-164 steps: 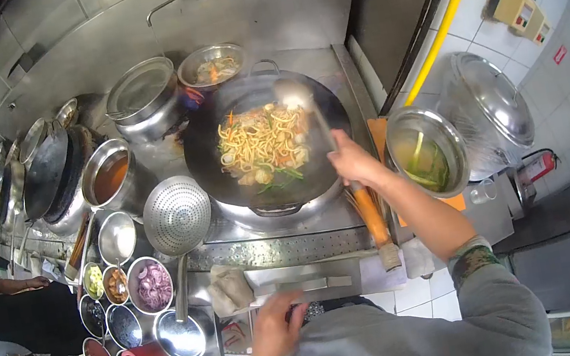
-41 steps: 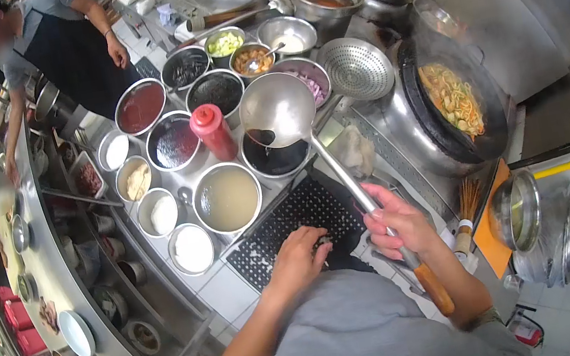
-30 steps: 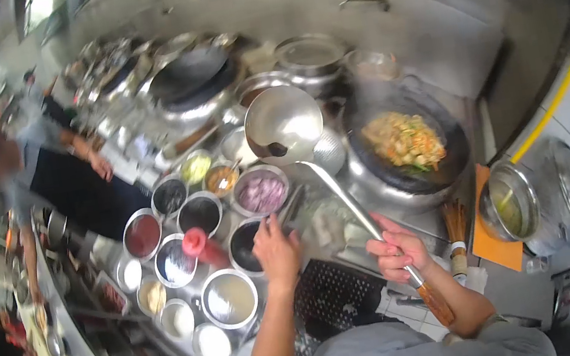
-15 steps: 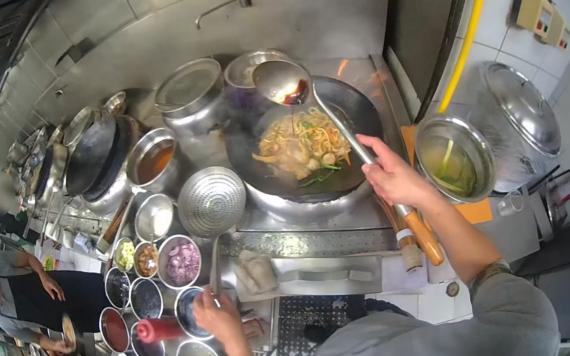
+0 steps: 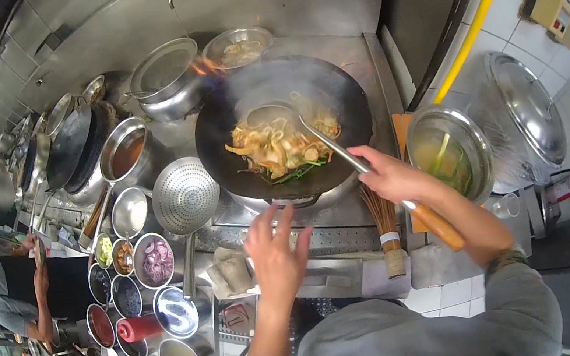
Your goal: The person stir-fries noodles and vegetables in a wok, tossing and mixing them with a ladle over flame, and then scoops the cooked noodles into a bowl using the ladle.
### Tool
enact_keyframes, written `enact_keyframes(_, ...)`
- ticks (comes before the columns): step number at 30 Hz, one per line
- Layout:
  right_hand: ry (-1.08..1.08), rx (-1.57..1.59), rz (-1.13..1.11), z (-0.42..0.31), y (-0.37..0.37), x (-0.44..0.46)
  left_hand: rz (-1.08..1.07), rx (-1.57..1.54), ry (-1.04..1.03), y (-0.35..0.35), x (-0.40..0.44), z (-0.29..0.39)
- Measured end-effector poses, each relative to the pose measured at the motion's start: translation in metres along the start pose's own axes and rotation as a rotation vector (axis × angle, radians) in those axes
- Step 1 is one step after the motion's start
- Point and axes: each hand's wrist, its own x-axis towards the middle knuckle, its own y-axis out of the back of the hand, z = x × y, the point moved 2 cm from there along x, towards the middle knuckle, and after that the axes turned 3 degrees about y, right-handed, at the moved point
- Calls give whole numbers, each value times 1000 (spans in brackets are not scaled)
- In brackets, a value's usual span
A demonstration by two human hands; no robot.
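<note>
My right hand point(image 5: 390, 172) is closed around the long handle of a metal ladle point(image 5: 334, 146) with a wooden grip. The ladle's bowl rests among the noodles point(image 5: 262, 153) in a large black wok point(image 5: 350, 97), partly covered by food and steam. Green vegetable strips point(image 5: 299, 171) lie on the near side of the noodles. My left hand point(image 5: 274, 250) holds nothing; its fingers are spread, just short of the wok's near rim and small handle. To its left, a perforated skimmer point(image 5: 186, 196) lies with its handle towards me.
Flames rise behind the wok's left side. A bamboo brush point(image 5: 390, 239) and a steel pot of greenish liquid point(image 5: 477, 140) are on the right. Several bowls of ingredients, a red squeeze bottle point(image 5: 137, 327) and a folded cloth point(image 5: 229, 271) stand left. Another person point(image 5: 1, 290) works at far left.
The ladle, earlier raised over the wok with dark sauce in it, has come down into the noodles. My left hand has moved from the skimmer's handle to the wok's near rim.
</note>
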Motion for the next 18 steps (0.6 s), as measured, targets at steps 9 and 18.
enact_keyframes(9, 231, -476, -100, 36, 51, -39, -27, -217, -84, -17, 9, 1)
enact_keyframes(18, 26, -912, 247, -4, 38, -37, -57, -310, -152, -8, -72, -26)
